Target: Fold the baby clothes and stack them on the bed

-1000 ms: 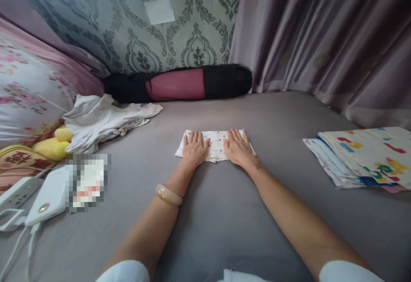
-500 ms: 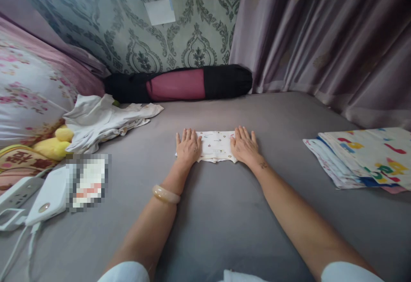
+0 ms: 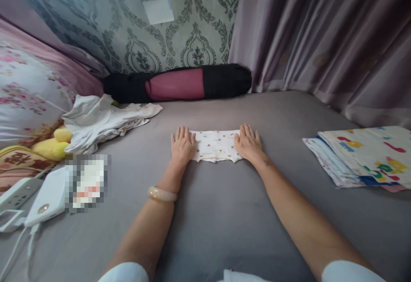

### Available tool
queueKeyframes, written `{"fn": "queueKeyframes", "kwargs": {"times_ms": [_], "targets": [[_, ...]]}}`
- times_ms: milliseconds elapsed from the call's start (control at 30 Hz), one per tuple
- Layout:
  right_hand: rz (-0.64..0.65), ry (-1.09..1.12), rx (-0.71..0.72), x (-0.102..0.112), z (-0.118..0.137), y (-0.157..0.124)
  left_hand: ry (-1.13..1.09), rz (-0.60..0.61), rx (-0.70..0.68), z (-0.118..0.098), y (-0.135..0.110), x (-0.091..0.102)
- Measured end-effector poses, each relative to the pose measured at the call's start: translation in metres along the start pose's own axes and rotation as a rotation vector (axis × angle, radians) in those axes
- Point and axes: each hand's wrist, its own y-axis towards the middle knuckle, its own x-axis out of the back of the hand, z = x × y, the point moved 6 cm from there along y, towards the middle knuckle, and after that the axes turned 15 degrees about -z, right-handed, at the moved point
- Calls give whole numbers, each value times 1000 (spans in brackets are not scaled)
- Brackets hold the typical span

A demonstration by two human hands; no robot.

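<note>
Both palms flat on the ends of a small folded cloth

The left hand [image 3: 183, 145] and right hand [image 3: 248, 144] lie open with fingers spread, each grip pinching nothing and only pressing the outer ends of the folded printed cloth [image 3: 215, 145], which sits mid-bed on the grey sheet [image 3: 224, 213]. The likely risk: palms sliding outward could drag the layers apart or ruck the soft sheet beneath — skewing the edges. The stack of colourful cloths [image 3: 362, 155] lies well apart to the right.
</note>
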Motion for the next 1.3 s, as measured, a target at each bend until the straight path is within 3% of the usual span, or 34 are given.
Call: {"fn": "queueKeyframes", "kwargs": {"times_ms": [233,467,633,867,1100,1300], "targets": [[45,18,-27,-9,-6,-1,-37,131,37,8,-2,-11],[18,11,-15,-6,-5,-1,-26,82,18,6,-1,-7],[-81,11,79,4,10,-2,-13,-95,-113,-10,-2,6],[47,-1,82,-7,16,-6,-12,79,-150,-20,-8,-12],[41,0,80,-6,14,-6,-11,71,-147,-18,-7,-11],[-105,36,162,9,30,-9,-58,-53,-180,-29,-8,5]]}}
